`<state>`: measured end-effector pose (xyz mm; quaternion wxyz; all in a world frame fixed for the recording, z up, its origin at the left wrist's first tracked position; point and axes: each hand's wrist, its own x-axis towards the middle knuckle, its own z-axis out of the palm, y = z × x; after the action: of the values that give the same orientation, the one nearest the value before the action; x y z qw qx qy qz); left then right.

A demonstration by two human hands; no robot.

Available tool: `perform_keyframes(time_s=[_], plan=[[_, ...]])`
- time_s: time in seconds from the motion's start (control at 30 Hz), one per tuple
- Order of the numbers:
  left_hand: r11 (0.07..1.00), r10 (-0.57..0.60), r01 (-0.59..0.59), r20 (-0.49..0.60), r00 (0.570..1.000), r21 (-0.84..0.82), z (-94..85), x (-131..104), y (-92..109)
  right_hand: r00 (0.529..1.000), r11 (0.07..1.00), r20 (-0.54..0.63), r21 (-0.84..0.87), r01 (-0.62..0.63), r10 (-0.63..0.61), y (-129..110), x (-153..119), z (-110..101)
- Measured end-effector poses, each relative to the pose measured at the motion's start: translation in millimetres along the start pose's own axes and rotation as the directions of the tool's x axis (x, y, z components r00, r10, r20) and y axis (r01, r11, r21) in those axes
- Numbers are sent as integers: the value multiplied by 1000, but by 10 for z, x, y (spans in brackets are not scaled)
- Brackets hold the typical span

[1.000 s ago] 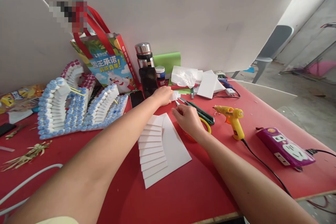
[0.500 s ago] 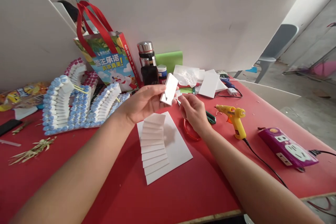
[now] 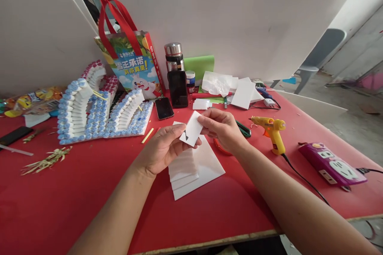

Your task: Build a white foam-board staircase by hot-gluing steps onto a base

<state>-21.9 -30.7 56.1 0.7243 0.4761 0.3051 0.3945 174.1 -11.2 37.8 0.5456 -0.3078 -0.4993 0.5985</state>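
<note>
A small white card (image 3: 193, 127) with a dark angular mark near its lower left corner is held up between both hands. My left hand (image 3: 163, 147) pinches its left side, thumb on top and fingers beneath. At the upper right edge, the thumb and fingers of my right hand (image 3: 221, 127) grip it too. Below them, overlapping white strips (image 3: 183, 169) lie fanned on a larger white board (image 3: 211, 163), partly hidden by the hands. Beside my right hand are a green-handled tool (image 3: 243, 129) and a red curved thing (image 3: 222, 147), partly covered.
To the right lie a yellow glue gun (image 3: 273, 131) and a purple power strip (image 3: 332, 165). Blue-and-white folded-paper pieces (image 3: 86, 115) stand left. Behind are a gift bag (image 3: 131, 61), a thermos (image 3: 174, 55), phones (image 3: 164, 108) and white sheets (image 3: 242, 92). A white panel (image 3: 239, 28) rises behind.
My right hand has come onto the card, which my left hand held before. Both hands have moved lower and nearer, over the fanned strips. The view has shifted slightly.
</note>
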Motion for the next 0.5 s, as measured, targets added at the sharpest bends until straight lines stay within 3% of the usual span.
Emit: perform_keyframes(time_s=[0.17, 0.33, 0.43, 0.5], plan=[[944, 150, -112, -100, 984, 311, 36, -35, -42, 1000, 999, -26, 39, -7, 8, -6, -2, -17], [840, 291, -105, -280, 915, 532, -38, 29, 104, 999, 995, 6, 96, -43, 42, 37, -1, 6], [760, 414, -159, -279, 866, 631, -103, 98, 207, 999, 998, -2, 34, 54, -54, 66, 11, 18], [768, 454, -221, -266, 851, 602, -144, 119, 211, 985, 983, -12, -71, 170, -172, 74, 14, 14]])
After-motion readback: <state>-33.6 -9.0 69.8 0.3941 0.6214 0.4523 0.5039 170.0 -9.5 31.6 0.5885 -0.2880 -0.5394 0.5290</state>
